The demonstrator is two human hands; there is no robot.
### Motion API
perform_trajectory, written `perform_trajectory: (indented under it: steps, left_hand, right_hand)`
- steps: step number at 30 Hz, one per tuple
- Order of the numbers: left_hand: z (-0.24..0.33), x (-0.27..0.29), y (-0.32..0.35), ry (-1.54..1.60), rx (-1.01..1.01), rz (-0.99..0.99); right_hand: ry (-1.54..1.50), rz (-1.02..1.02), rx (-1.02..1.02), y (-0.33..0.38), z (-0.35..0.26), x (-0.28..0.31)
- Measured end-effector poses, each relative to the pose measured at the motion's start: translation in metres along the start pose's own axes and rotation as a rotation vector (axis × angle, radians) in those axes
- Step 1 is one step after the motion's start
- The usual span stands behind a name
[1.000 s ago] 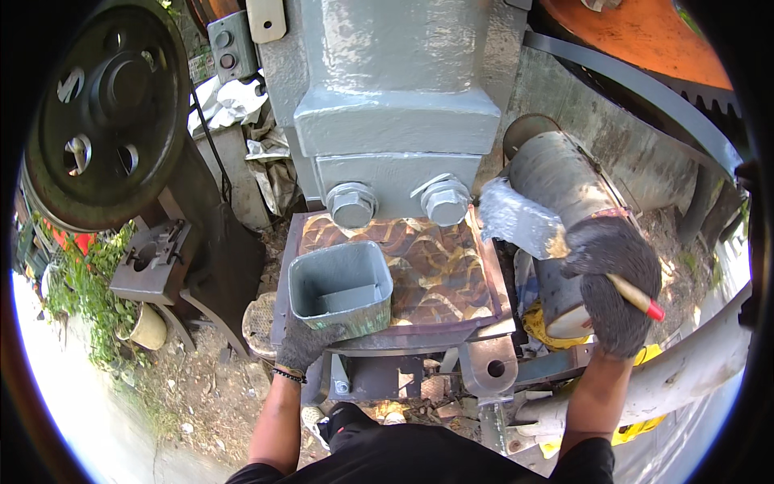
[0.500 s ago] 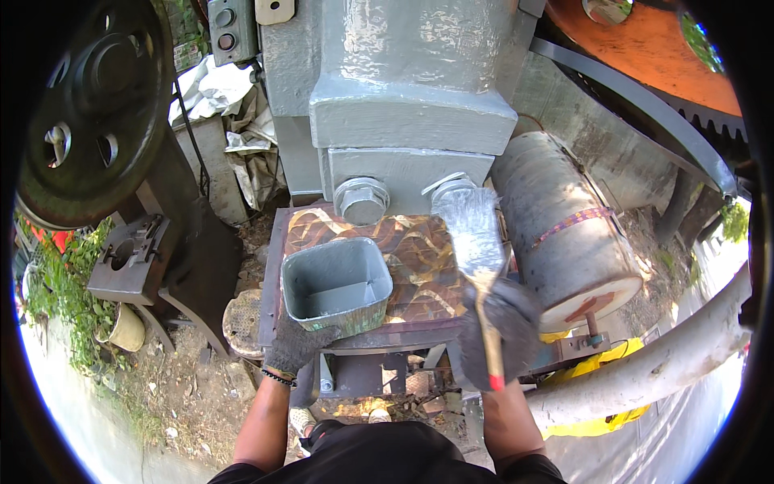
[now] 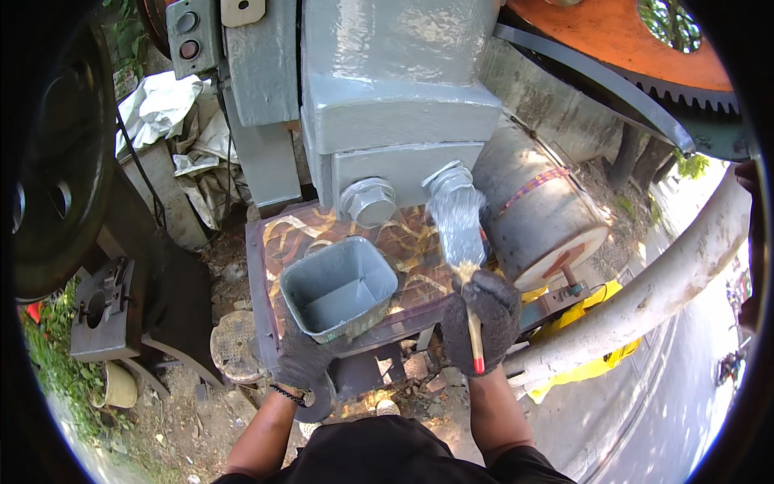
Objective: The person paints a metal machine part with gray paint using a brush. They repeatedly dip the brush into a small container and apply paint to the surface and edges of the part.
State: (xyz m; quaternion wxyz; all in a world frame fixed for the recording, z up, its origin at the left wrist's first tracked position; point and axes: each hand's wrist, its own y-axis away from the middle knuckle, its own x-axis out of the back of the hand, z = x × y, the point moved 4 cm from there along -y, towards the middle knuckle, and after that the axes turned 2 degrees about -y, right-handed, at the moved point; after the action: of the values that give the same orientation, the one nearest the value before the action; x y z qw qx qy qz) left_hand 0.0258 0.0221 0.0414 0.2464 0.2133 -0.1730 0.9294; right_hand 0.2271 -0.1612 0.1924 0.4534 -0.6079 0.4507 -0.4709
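My right hand, in a dark knit glove, grips a wide paintbrush by its pale, red-tipped wooden handle. The bristles, coated in wet grey paint, lie against or just below the right of two large grey bolts on the machine's front. My left hand, gloved too, is closed at the near lower edge of a rectangular paint container; its fingers are partly hidden. Grey paint coats the inside of this container. The left bolt stands behind it.
Glossy grey paint covers the machine body. Below it is a table with a brown patterned cover. A metal drum lies at the right, near a pale trunk-like pole. An orange toothed wheel hangs at upper right; a dark machine stands left.
The view has shifted and turned slightly. My right hand and the brush have moved a little left, with the brush's bristles now nearer the right bolt. My left hand stays by the paint container.
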Motion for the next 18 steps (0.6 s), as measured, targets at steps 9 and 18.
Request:
perform_trajectory:
  steps: [9,18]
  left_hand:
    - [-0.018,0.018,-0.003,0.504,0.014,-0.294]
    - [-0.085,0.034,0.003,0.409,-0.081,-0.320]
  right_hand:
    - [-0.191,0.125,-0.277,0.007,-0.011,-0.004]
    - [-0.092,0.090,-0.230,-0.012,-0.043,0.008]
